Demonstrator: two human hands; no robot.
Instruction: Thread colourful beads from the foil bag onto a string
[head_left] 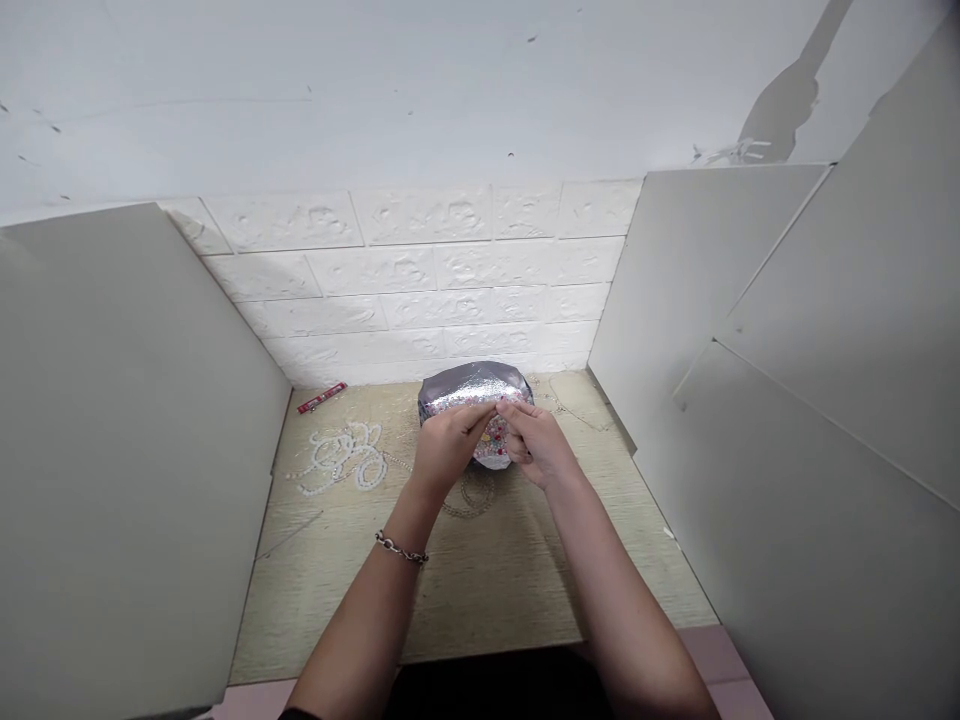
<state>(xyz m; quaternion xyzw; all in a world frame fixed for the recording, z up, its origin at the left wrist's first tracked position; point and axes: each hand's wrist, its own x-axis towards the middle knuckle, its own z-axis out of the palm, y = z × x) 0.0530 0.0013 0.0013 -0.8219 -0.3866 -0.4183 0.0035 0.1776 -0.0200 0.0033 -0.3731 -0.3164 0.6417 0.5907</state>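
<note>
Over a silver bag (476,380) full of small colourful beads (491,440), my two hands meet at the fingertips. My left hand (450,440) is closed in a pinch, a chain bracelet on its wrist. Thumb and forefinger of my right hand (536,440) are also pressed together, touching or nearly touching the left fingertips. Whatever lies between the fingers is too small to make out. Below the hands, a loop of clear beads (471,497) rests on the table, partly covered by my left hand and forearm.
White bead strands (345,458) lie coiled at the left of the wooden table (487,580). A red strip-shaped packet (322,398) is at the back left, and a thin needle-like rod (291,534) lies nearer. Grey panels (120,450) enclose both sides; a white brick-pattern wall (435,270) stands behind.
</note>
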